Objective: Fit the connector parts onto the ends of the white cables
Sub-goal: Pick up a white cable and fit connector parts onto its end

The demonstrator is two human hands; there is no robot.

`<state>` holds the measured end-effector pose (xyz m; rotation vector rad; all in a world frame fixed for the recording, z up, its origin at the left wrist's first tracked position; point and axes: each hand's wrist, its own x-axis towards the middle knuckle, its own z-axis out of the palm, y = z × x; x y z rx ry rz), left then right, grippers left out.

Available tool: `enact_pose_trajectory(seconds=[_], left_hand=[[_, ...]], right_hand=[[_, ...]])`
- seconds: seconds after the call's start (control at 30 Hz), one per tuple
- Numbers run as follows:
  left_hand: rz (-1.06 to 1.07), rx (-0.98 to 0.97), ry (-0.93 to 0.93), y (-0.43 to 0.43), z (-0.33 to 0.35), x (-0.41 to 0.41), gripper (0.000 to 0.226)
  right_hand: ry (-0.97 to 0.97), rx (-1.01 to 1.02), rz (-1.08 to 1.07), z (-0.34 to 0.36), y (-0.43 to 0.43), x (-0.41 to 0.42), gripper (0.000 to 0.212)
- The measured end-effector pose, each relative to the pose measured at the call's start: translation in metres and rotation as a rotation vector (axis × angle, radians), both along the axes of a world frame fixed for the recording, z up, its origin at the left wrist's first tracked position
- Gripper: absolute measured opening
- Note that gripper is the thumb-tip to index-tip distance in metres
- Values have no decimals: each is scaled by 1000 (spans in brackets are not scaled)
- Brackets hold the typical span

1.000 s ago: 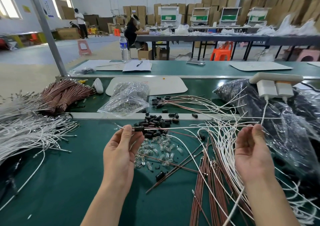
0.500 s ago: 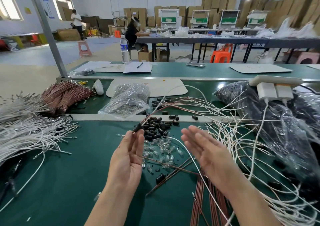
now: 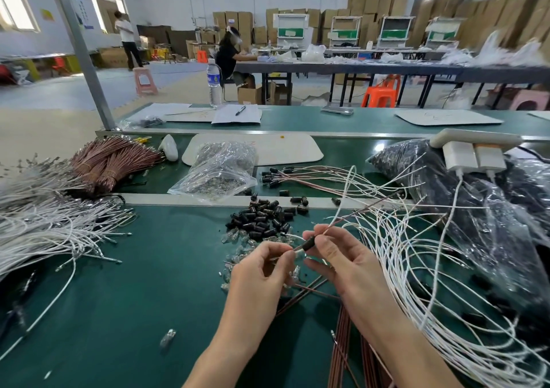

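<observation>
Surface: green bench mat point(image 3: 134, 298) in two tiers, split by a pale metal rail point(image 3: 178, 199); we work on the near tier.
Background: warehouse hall with stacked cardboard boxes point(image 3: 372, 6) along the far wall and a seated person point(image 3: 227, 55) at a long dark table point(image 3: 387, 67).
Left hand point(image 3: 256, 274): thumb and forefinger are closed together on the cable end point(image 3: 298, 248); the other fingers are curled loosely.
Right hand point(image 3: 342, 264): thumb and forefinger are clamped on the black connector part point(image 3: 309, 243), just right of the left fingertips.
Task item: the black connector part sits tilted on the cable end, lifted above the mat between both hands. A pale tip shows at its lower-left side. Thin white and brownish strands run up and right from the right fingers; we cannot tell which one enters the part.
Connector stock: heap of black connector parts point(image 3: 262, 219) just beyond the hands, with small clear parts point(image 3: 238, 240) scattered beside it, nearer us.
Cable stock: loose white cables point(image 3: 410, 262) fanned at right, bundled white cables point(image 3: 44, 230) at left, brown wires point(image 3: 345, 352) beside the right forearm.
Far tier: brown wire bundles point(image 3: 116, 161), clear bag of parts point(image 3: 220, 170), dark plastic bags point(image 3: 476, 209), power strip point(image 3: 476, 139) holding two white chargers point(image 3: 473, 157).
Back shelf: water bottle point(image 3: 214, 82); papers point(image 3: 235, 115) with a pen point(image 3: 240, 110) lying on them.
</observation>
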<state>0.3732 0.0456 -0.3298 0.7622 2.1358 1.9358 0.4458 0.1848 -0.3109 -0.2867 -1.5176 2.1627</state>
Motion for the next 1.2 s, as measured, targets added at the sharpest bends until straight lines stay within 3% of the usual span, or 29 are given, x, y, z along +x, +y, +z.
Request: enact_pose_trajectory(seconds=[0.13, 0.4, 0.53, 0.87, 1.07, 1.2], left_hand=[[45, -57, 140, -2, -1, 0, 16], [-5, -63, 149, -2, -3, 0, 17], [-17, -66, 166, -1, -3, 1, 6], [24, -96, 169, -4, -2, -4, 12], [-69, -6, 47, -3, 4, -2, 5], [-91, 61, -27, -3, 7, 0, 9]], right_hand=[[-38, 97, 42, -2, -3, 0, 21], [-72, 128, 81, -3, -6, 1, 19], [-49, 158, 48, 0, -6, 3, 18], [-55, 259, 38, 2, -6, 3, 21], [-31, 37, 120, -4, -3, 0, 29], [-11, 4, 153, -9, -4, -2, 42]])
